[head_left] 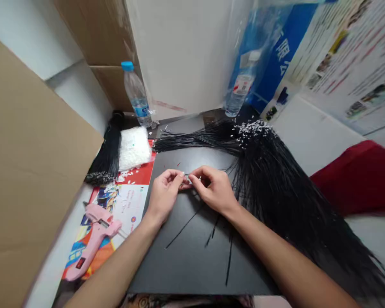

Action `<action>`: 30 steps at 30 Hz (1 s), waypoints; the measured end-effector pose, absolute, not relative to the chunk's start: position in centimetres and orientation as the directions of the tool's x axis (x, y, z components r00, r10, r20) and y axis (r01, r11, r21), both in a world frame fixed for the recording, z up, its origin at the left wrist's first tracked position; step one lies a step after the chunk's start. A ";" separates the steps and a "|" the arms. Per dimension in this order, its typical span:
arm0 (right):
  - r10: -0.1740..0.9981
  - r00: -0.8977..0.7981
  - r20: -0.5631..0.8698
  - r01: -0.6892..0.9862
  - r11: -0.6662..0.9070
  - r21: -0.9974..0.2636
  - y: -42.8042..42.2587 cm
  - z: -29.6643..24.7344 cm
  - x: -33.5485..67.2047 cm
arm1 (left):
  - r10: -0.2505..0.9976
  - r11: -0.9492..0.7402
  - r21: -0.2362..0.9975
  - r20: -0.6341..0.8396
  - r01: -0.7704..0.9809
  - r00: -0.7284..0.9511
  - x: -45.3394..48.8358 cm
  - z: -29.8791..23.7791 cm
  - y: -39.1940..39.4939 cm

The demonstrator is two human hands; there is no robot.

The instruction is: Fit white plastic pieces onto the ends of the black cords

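Over the dark tabletop [179, 265], my two hands meet with their fingertips nearly touching. My left hand [166, 190] is closed in a pinch on a small white connector piece [183, 173], mostly covered by the fingers. Thumb and forefinger of my right hand [215, 188] pinch a thin black wire [187, 174] whose end points toward the white piece. Whether the wire is inside the piece, I cannot tell. A few loose black wires [184, 226] lie below my hands. Beside my right forearm spreads a large heap of black wires [276, 192] with white tips [255, 130].
Another wire bundle [195, 139] lies across the back. At left are a bag of white pieces [134, 147], a dark bundle [107, 149] and a pink glue gun [96, 239]. Two water bottles [137, 96] [240, 87] stand behind; cardboard [35, 171] borders the left.
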State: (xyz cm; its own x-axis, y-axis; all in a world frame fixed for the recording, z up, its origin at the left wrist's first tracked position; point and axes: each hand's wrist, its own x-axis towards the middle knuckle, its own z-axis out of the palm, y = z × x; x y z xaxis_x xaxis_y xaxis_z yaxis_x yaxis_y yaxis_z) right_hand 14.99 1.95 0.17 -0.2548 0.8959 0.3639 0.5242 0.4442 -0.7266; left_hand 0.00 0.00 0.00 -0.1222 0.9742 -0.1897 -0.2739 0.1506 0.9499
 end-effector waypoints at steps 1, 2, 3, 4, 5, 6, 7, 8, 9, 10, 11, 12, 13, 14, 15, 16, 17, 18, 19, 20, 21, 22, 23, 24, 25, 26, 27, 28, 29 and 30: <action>0.889 -0.266 0.373 0.535 0.458 -0.710 2.1 0.1 15.1 | 0.975 0.153 0.950 -0.191 -0.273 -0.118 0.0 0.0 0.0; 0.881 -0.278 0.382 0.546 0.472 -0.692 2.1 0.0 15.1 | 0.975 0.153 0.951 -0.190 -0.270 -0.115 0.0 -0.1 0.1; 0.873 -0.290 0.392 0.557 0.487 -0.672 2.2 -0.2 15.1 | 0.976 0.153 0.953 -0.188 -0.263 -0.112 0.0 -0.1 0.1; 0.865 -0.303 0.401 0.571 0.502 -0.650 2.2 -0.3 15.2 | 0.977 0.151 0.955 -0.184 -0.255 -0.109 0.1 -0.1 0.1; 0.854 -0.318 0.411 0.587 0.518 -0.623 2.1 -0.3 15.2 | 0.978 0.148 0.959 -0.178 -0.244 -0.106 0.1 -0.1 0.1; 0.845 -0.332 0.419 0.603 0.532 -0.595 1.9 -0.3 15.2 | 0.980 0.143 0.962 -0.170 -0.232 -0.100 0.1 0.0 0.0; 0.836 -0.347 0.426 0.619 0.545 -0.566 1.6 -0.1 15.1 | 0.982 0.138 0.966 -0.162 -0.221 -0.095 0.0 0.0 0.0; 0.827 -0.359 0.433 0.638 0.556 -0.533 1.4 0.3 15.1 | 0.984 0.132 0.968 -0.154 -0.213 -0.092 0.0 0.1 -0.1; 0.819 -0.369 0.439 0.662 0.563 -0.494 1.2 1.0 15.2 | 0.986 0.127 0.970 -0.147 -0.207 -0.084 0.0 0.1 -0.1; 0.810 -0.379 0.447 0.693 0.569 -0.444 1.2 2.0 15.2 | 0.987 0.122 0.972 -0.140 -0.199 -0.080 -0.1 0.2 -0.2; 0.805 -0.382 0.453 0.730 0.564 -0.386 1.3 3.3 15.4 | 0.988 0.112 0.976 -0.129 -0.185 -0.082 -0.2 0.2 -0.2; 0.809 -0.371 0.456 0.775 0.541 -0.328 1.8 4.7 15.6 | 0.990 0.099 0.981 -0.114 -0.165 -0.086 -0.3 0.3 -0.2; 0.821 -0.347 0.454 0.824 0.498 -0.270 2.5 6.4 16.0 | 0.991 0.085 0.987 -0.099 -0.140 -0.095 -0.5 0.3 -0.1; 0.845 -0.295 0.446 0.876 0.425 -0.226 3.5 8.1 16.6 | 0.991 0.071 0.991 -0.082 -0.111 -0.103 -0.6 0.4 -0.1; 0.874 -0.218 0.433 0.924 0.327 -0.195 4.8 9.6 17.4 | 0.992 0.057 0.995 -0.065 -0.080 -0.110 -0.7 0.4 -0.1; 0.898 -0.126 0.421 0.963 0.213 -0.165 6.4 10.9 18.4 | 0.992 0.043 0.998 -0.049 -0.046 -0.115 -0.9 0.5 -0.1; 0.907 -0.031 0.420 0.986 0.096 -0.135 8.2 11.9 19.6 | 0.992 0.032 0.999 -0.033 -0.008 -0.118 -1.0 0.6 -0.1; 0.908 0.050 0.416 0.993 -0.003 -0.114 10.1 12.4 21.0 | 0.993 0.023 0.999 -0.019 0.038 -0.116 -1.1 0.6 -0.2; 0.912 0.131 0.389 0.990 -0.102 -0.096 11.9 12.6 22.4 | 0.994 0.015 0.996 -0.005 0.093 -0.111 -1.2 0.7 -0.2; 0.924 0.187 0.332 0.982 -0.176 -0.064 13.6 12.5 23.7 | 0.994 0.008 0.988 0.008 0.154 -0.105 -1.2 0.8 -0.3; 0.937 0.231 0.261 0.972 -0.236 -0.015 15.1 12.2 24.9 | 0.995 0.000 0.976 0.022 0.220 -0.098 -1.2 0.8 -0.4; 0.944 0.277 0.181 0.957 -0.288 0.035 16.3 11.8 25.8 | 0.995 -0.013 0.958 0.041 0.287 -0.091 -1.2 0.9 -0.5; 0.947 0.291 0.135 0.952 -0.301 0.059 17.2 11.3 26.4 | 0.995 -0.034 0.934 0.066 0.355 -0.080 -1.3 1.0 -0.5; 0.951 0.291 0.106 0.951 -0.300 0.078 17.8 11.0 26.7 | 0.993 -0.062 0.904 0.097 0.423 -0.062 -1.3 1.2 -0.5; 0.957 0.273 0.097 0.956 -0.281 0.084 18.2 10.6 26.5 | 0.991 -0.096 0.868 0.132 0.488 -0.038 -1.5 1.4 -0.5; 0.966 0.234 0.105 0.967 -0.243 0.082 18.3 10.4 25.9 | 0.986 -0.132 0.825 0.165 0.549 -0.012 -1.8 1.6 -0.5; 0.977 0.178 0.114 0.979 -0.187 0.079 18.3 10.2 24.9 | 0.981 -0.159 0.781 0.194 0.604 0.007 -2.3 1.8 -0.4; 0.988 0.104 0.117 0.991 -0.113 0.074 18.0 10.0 23.6 | 0.976 -0.170 0.739 0.218 0.652 0.008 -2.9 2.0 -0.3; 0.994 0.020 0.110 0.998 -0.027 0.064 17.7 9.7 22.1 | 0.972 -0.162 0.703 0.236 0.692 -0.012 -3.6 2.3 -0.3; 0.992 -0.091 0.085 0.995 0.087 0.045 17.2 9.4 20.4 | 0.968 -0.129 0.676 0.246 0.726 -0.057 -4.4 2.5 -0.2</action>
